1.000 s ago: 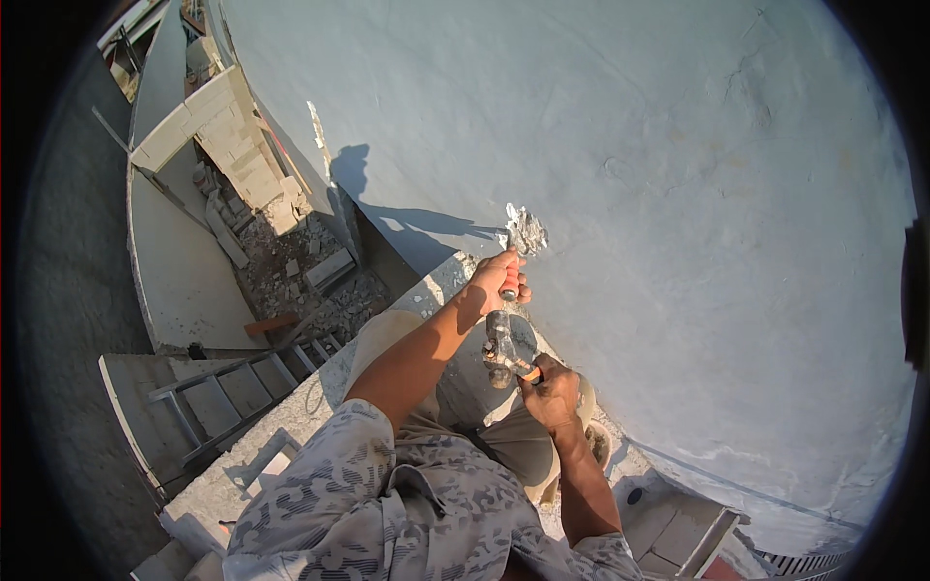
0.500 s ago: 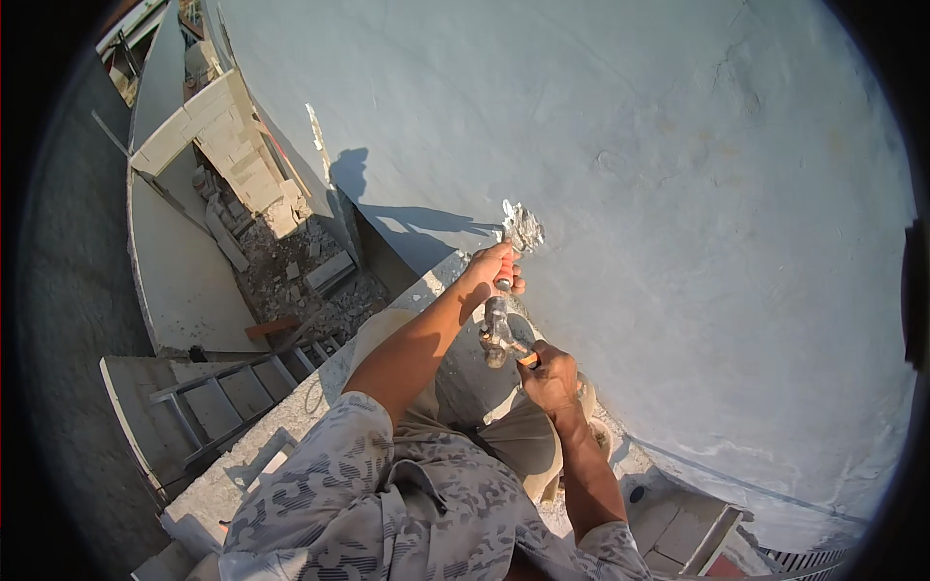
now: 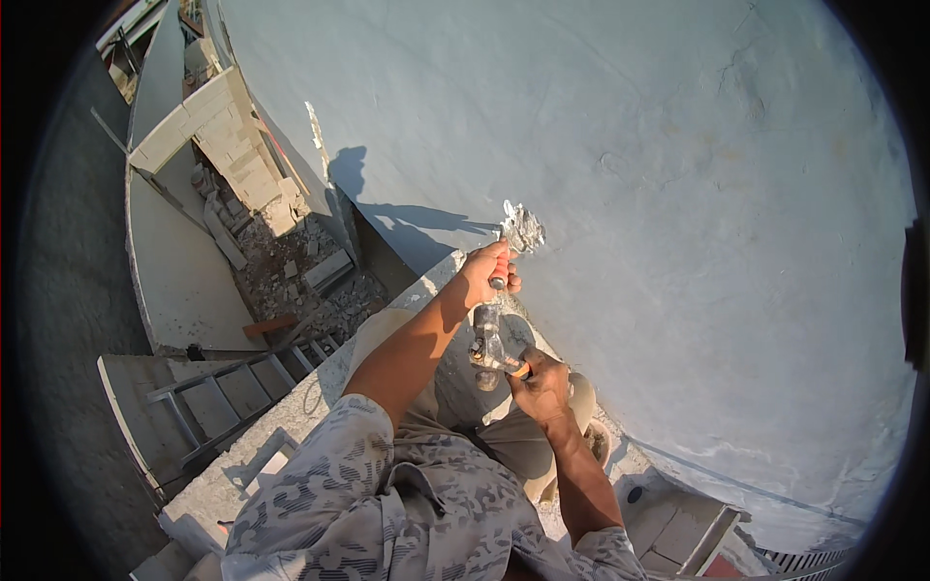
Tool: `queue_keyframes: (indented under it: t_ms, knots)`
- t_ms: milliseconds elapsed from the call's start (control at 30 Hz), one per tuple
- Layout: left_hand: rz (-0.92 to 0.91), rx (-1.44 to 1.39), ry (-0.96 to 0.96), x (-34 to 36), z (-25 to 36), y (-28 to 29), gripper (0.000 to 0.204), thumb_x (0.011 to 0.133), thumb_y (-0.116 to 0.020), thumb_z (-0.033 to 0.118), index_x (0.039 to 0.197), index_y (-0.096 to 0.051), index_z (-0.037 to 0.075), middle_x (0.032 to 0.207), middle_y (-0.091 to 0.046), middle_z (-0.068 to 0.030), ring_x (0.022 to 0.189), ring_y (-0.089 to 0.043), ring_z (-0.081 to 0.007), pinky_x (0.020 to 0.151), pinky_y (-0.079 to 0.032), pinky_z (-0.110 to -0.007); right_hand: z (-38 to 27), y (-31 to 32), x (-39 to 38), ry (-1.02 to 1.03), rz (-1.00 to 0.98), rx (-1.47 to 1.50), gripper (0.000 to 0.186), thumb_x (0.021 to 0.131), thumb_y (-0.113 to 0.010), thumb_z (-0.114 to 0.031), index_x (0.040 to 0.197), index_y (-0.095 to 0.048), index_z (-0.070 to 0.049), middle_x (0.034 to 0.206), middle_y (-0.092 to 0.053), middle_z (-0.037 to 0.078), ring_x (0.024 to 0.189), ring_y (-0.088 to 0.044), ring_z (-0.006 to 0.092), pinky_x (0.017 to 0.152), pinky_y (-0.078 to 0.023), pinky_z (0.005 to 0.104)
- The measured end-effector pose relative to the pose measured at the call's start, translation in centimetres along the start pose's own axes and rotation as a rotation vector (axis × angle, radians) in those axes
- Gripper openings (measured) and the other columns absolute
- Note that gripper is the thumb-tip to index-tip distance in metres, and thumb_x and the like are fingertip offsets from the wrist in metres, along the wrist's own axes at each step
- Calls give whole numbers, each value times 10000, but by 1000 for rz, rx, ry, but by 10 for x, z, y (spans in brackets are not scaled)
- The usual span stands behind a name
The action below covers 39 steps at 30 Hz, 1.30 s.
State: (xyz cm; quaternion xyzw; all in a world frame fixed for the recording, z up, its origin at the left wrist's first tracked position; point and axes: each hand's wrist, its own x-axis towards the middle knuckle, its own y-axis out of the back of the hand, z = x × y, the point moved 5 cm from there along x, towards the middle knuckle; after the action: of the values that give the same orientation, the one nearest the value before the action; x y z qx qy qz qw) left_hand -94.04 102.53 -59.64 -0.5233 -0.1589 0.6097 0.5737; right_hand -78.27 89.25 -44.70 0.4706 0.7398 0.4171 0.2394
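My left hand point(image 3: 487, 268) is wrapped round the red grip of a chisel point(image 3: 500, 270). The chisel's tip meets the lower left edge of a rough chipped patch point(image 3: 523, 228) in the grey plastered wall point(image 3: 678, 242). Closer to my body, my right hand point(image 3: 542, 388) grips the short visible part of a hammer point(image 3: 487, 346) with an orange and black handle. The metal hammer head is just below the chisel's butt end, with a small gap between them. Most of the hammer's handle is hidden in my fist.
I am on a concrete ledge point(image 3: 320, 412) high beside the wall. A metal ladder point(image 3: 228, 397) leans below at the left. Further down lie rubble and broken blocks point(image 3: 329, 271) between low walls point(image 3: 184, 252). A round container point(image 3: 598, 441) stands by my right forearm.
My right hand has drawn the hammer slightly back toward my body and to the left, away from the chisel. My left hand and the chisel have shifted very slightly left.
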Motion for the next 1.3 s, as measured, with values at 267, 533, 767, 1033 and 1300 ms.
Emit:
queue_keyframes:
  t_ms: [267,533,767,1033,1300]
  knots:
    - [12,-135,40,5,-13,-11,449,934,-570,413,1103,-531,-1,833,-553,-128,594,-610,-285,602,-570,-506,44,-4,29,22,-25,-263,203,723,-695,-214,743,-592,-40,701,-634,186,653,-617,390,603,-462,466]
    - [315,400,30,-51,0,64,380,886,-656,332,1042,-559,0,904,-590,-169,613,-633,-266,508,-588,-413,49,-9,-11,-257,-127,-238,333,715,-783,-344,826,-664,-54,759,-679,171,727,-658,376,650,-505,456]
    - [453,593,-82,-202,27,159,217,858,-672,176,954,-524,48,688,-529,-53,477,-530,-162,411,-464,-332,95,-54,-3,-313,-383,-287,399,774,-635,-122,1157,-530,-81,990,-677,212,965,-652,377,827,-508,464]
    - [606,396,-113,-288,11,210,201,870,-638,192,910,-497,55,679,-565,-80,465,-554,-177,400,-467,-322,118,-115,-17,-255,-651,-475,325,871,-526,-145,1185,-550,-66,1111,-660,174,1070,-634,333,846,-524,429]
    - [667,512,-132,-266,4,197,189,833,-654,142,919,-533,24,644,-547,-73,437,-526,-156,397,-448,-303,98,-105,1,-214,-512,-465,284,884,-472,-191,1059,-649,-56,1043,-672,202,992,-652,372,853,-521,455]
